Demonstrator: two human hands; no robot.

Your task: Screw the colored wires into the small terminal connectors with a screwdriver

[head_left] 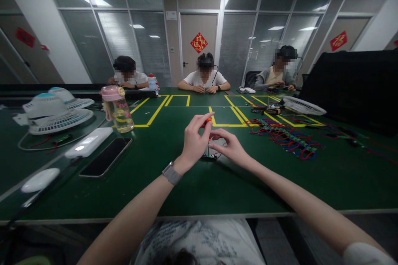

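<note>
Over the middle of the table, my left hand [196, 140] is closed around the orange handle of a screwdriver [209, 119], its fingers at the top. My right hand [231, 148] is closed lower down, thumb and forefinger at the handle's lower end. The thin shaft points down to a small green circuit board [210, 157] below the hands. The fingers cover much of the handle. A pale round part with wires shows behind the right fingers, too hidden to name.
To the right lies a row of green circuit boards [284, 132] with red and blue wires. On the left are a phone [106, 157], a white power bank [90, 142], a pink-lidded bottle [116, 109] and fans [57, 114]. Several people sit across the table.
</note>
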